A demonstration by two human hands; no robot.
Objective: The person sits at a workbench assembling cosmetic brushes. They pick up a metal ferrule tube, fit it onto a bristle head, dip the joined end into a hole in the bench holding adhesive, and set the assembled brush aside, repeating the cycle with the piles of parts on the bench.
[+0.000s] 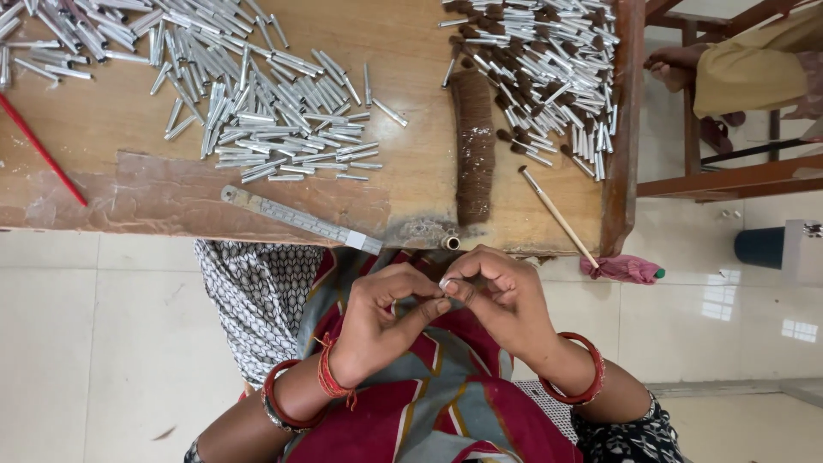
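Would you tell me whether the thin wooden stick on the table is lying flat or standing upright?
Lying flat. The wooden stick rests lengthwise on the table, slanting toward the near right corner, its lower end reaching the pink cloth at the edge.

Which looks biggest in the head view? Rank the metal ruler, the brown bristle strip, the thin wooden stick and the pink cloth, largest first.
1. Brown bristle strip, long and the widest.
2. Metal ruler, longest but narrow.
3. Thin wooden stick, a slim line.
4. Pink cloth, a small bundle.
Strip and ruler are close; the cloth hangs lower off the table edge, so its rank is less sure.

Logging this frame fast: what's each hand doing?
Left hand: closed, pinching a small tube.
Right hand: closed, pinching the same tube.
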